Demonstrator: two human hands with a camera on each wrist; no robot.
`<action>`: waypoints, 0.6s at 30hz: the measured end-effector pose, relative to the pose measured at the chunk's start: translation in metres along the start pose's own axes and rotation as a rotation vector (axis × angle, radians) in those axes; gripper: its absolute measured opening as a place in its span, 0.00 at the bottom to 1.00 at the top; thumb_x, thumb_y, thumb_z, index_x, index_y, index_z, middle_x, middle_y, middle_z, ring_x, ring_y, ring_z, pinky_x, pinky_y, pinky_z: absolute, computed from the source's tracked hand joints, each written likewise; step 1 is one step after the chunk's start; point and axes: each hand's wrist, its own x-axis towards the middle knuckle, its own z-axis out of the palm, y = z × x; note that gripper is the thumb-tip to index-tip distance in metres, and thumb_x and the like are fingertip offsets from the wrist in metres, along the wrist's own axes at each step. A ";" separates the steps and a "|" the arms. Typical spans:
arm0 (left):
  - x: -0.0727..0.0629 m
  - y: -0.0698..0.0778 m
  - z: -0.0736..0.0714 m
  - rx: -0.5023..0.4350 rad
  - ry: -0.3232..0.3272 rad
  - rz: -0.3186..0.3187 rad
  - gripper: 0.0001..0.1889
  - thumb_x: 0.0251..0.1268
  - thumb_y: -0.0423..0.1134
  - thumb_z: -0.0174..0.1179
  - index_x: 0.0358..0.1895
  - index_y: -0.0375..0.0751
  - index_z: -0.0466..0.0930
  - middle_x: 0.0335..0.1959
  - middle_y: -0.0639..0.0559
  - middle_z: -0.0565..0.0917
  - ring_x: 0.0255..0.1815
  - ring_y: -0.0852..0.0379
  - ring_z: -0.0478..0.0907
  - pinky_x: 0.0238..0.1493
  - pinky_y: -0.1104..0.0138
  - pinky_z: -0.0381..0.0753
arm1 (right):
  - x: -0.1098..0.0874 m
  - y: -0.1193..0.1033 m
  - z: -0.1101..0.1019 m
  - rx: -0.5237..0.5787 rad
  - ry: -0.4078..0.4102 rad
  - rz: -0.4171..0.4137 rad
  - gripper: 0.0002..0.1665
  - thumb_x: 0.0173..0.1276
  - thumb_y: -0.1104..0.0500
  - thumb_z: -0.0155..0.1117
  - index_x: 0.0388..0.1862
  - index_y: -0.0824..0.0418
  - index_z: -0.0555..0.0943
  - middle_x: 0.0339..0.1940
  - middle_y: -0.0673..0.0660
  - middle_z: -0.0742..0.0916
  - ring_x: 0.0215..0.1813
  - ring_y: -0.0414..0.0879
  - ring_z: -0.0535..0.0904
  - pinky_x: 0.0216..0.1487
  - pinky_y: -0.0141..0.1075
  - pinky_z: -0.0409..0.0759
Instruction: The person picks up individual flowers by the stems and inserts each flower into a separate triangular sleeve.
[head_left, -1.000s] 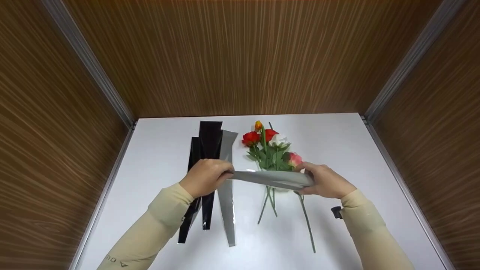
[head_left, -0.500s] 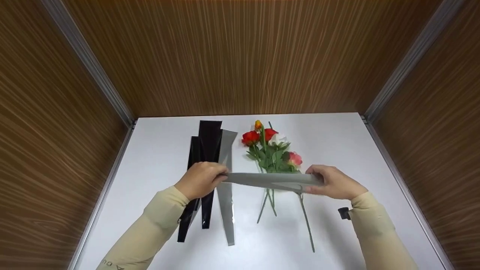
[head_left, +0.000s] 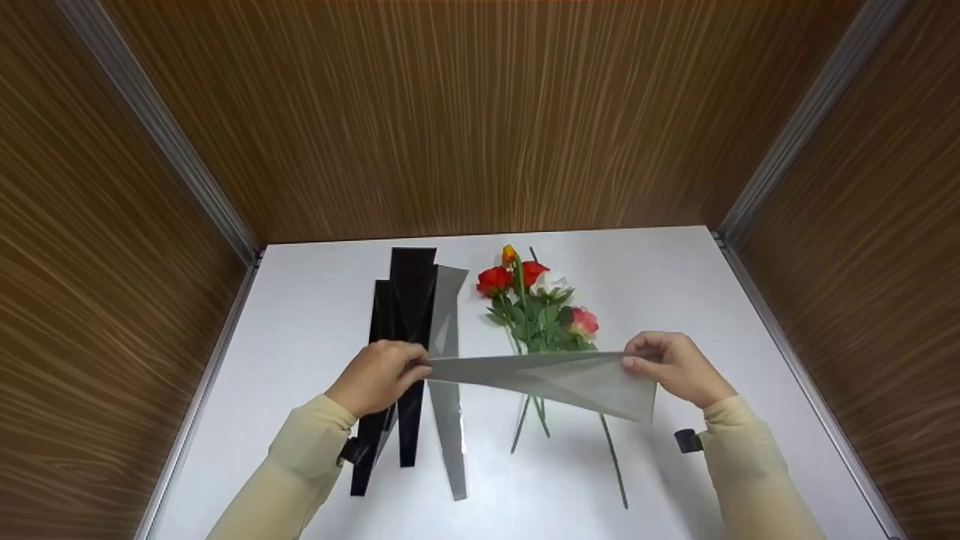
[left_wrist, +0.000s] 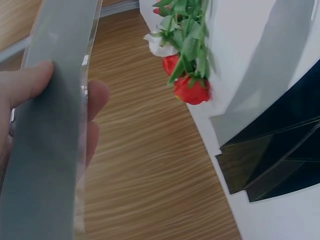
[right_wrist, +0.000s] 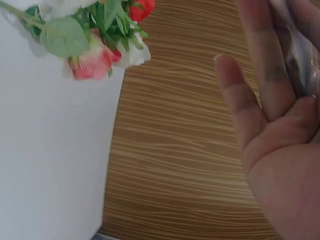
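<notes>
A tapered grey flower sleeve [head_left: 577, 379] stretches across the head view, held over the flower stems. My left hand [head_left: 381, 375] pinches its narrow end; in the left wrist view the thumb lies on the flat grey film [left_wrist: 50, 125], with fingers behind. At the wide end, my right hand [head_left: 681, 367] grips the upper corner between thumb and fingers. Beyond the sleeve lie artificial flowers: a red one [head_left: 494, 281], another red one, a white one [head_left: 551, 283], a pink one [head_left: 584, 321] and an orange bud [head_left: 509, 255]. The sleeve hides part of their stems.
Black sleeves [head_left: 412, 300] lie on the white table [head_left: 315, 315] at the left, partly behind my left hand. Beside them is another grey sleeve [head_left: 450, 427]. Wood-grain panels [head_left: 480, 112] stand at the back and both sides.
My hands have moved apart, the left one leftward and the right one rightward. The sleeve has turned so that its wide end now hangs flat and fully visible below my right fingers.
</notes>
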 end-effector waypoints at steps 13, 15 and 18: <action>-0.010 0.003 0.010 -0.108 -0.004 -0.139 0.05 0.72 0.39 0.55 0.39 0.45 0.80 0.26 0.58 0.82 0.24 0.67 0.75 0.28 0.69 0.77 | -0.002 -0.001 0.018 0.311 0.063 0.143 0.19 0.72 0.54 0.59 0.49 0.69 0.71 0.47 0.64 0.80 0.49 0.54 0.75 0.49 0.44 0.75; -0.012 0.002 0.011 -0.114 0.006 -0.153 0.05 0.72 0.38 0.55 0.39 0.45 0.80 0.25 0.59 0.82 0.23 0.67 0.75 0.28 0.69 0.77 | -0.004 0.000 0.017 0.336 0.009 0.137 0.14 0.71 0.61 0.58 0.50 0.69 0.70 0.48 0.65 0.78 0.49 0.56 0.74 0.48 0.45 0.76; -0.013 0.001 0.010 -0.122 0.011 -0.172 0.05 0.72 0.38 0.54 0.39 0.45 0.80 0.26 0.59 0.82 0.25 0.67 0.76 0.29 0.70 0.77 | -0.006 0.004 0.016 0.356 -0.035 0.130 0.16 0.67 0.67 0.61 0.51 0.69 0.70 0.47 0.66 0.77 0.47 0.55 0.75 0.46 0.45 0.78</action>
